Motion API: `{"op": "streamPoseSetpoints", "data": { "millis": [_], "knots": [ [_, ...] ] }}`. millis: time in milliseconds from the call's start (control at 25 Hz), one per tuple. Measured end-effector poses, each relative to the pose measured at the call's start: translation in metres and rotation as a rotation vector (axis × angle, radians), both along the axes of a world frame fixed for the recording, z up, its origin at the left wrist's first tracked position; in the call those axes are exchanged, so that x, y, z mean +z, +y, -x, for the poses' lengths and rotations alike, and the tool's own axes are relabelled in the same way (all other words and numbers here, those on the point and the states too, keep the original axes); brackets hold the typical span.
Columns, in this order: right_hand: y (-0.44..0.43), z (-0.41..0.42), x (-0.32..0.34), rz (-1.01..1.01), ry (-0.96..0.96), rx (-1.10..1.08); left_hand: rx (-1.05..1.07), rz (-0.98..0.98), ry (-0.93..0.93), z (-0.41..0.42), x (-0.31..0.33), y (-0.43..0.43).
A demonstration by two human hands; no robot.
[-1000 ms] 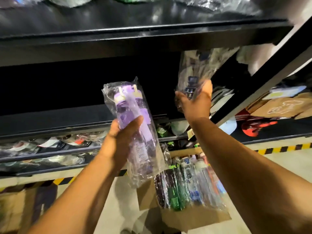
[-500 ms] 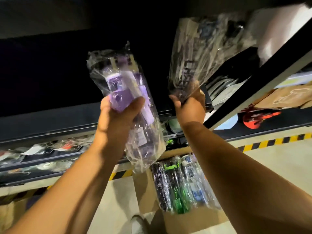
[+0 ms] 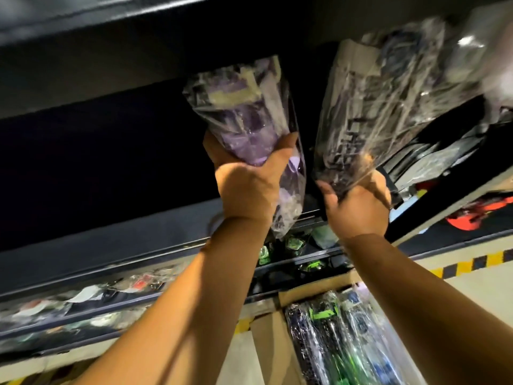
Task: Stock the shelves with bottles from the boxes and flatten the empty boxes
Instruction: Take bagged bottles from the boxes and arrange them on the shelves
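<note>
Each hand grips 1 bagged bottle (left hand (image 3: 245, 187) purple bottle (image 3: 244, 120), right hand (image 3: 358, 204) dark bottle (image 3: 361, 112)).

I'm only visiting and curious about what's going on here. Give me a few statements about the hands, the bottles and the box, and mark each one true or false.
1. The left hand grips a purple bottle in a clear bag. True.
2. The right hand is empty. False: it holds a dark bottle wrapped in clear plastic.
3. The cardboard box below the arms is empty. False: wrapped bottles lie in it.
4. Both held bottles are raised in front of the dark shelving. True.
5. A yellow-and-black stripe runs along the floor. True.
</note>
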State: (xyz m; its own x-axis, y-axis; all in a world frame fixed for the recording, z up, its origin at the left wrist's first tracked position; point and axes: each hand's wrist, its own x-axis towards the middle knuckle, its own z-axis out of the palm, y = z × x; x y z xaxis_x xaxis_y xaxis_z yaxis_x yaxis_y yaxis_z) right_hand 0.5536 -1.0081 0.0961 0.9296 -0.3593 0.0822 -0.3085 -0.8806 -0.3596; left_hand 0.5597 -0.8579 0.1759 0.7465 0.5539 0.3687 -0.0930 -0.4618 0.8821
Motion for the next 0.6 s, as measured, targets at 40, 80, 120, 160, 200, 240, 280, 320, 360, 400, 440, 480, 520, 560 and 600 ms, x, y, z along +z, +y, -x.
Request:
{"op": "streamPoseSetpoints", "data": {
  "millis": [40, 80, 120, 160, 200, 240, 280, 320, 360, 400, 440, 480, 520, 560, 600],
  "knots": [
    [0.000, 0.000, 0.003, -0.010, -0.008, 0.004, 0.044, -0.116, -0.004, 0.001, -0.005, -0.001],
    [0.000, 0.001, 0.005, -0.023, -0.017, 0.008, 0.041, -0.117, 0.054, 0.005, -0.006, -0.005],
    [0.000, 0.002, 0.006, -0.026, -0.015, 0.009, 0.014, -0.092, 0.110, 0.008, -0.009, -0.008],
    [0.000, 0.003, 0.007, -0.030, -0.012, 0.014, 0.006, -0.088, 0.140, 0.010, -0.010, -0.009],
    [0.000, 0.003, 0.008, -0.042, 0.000, 0.018, -0.021, -0.085, 0.155, 0.010, -0.018, -0.007],
    [0.001, 0.003, 0.009, -0.049, 0.008, 0.023, -0.100, -0.054, 0.178, 0.013, -0.025, -0.003],
    [0.001, 0.003, 0.009, -0.056, 0.015, 0.022, -0.209, -0.010, 0.214, 0.015, -0.032, 0.002],
    [0.001, 0.003, 0.010, -0.056, 0.020, 0.018, -0.320, 0.021, 0.248, 0.017, -0.041, 0.007],
    [0.000, 0.003, 0.010, -0.055, 0.024, 0.016, -0.406, -0.024, 0.269, 0.019, -0.050, 0.012],
    [0.000, 0.003, 0.009, -0.050, 0.023, 0.019, -0.458, -0.084, 0.287, 0.024, -0.053, 0.015],
    [0.000, 0.003, 0.009, -0.048, 0.019, 0.019, -0.488, -0.119, 0.291, 0.027, -0.053, 0.017],
    [0.001, 0.003, 0.008, -0.047, 0.009, 0.022, -0.476, -0.150, 0.274, 0.028, -0.048, 0.019],
    [0.001, 0.003, 0.007, -0.052, -0.002, 0.026, -0.479, -0.180, 0.246, 0.028, -0.040, 0.019],
    [0.001, 0.003, 0.007, -0.052, -0.016, 0.028, -0.443, -0.179, 0.230, 0.026, -0.030, 0.018],
    [0.001, 0.003, 0.007, -0.051, -0.025, 0.028, -0.401, -0.189, 0.205, 0.020, -0.025, 0.019]
  ]
}}
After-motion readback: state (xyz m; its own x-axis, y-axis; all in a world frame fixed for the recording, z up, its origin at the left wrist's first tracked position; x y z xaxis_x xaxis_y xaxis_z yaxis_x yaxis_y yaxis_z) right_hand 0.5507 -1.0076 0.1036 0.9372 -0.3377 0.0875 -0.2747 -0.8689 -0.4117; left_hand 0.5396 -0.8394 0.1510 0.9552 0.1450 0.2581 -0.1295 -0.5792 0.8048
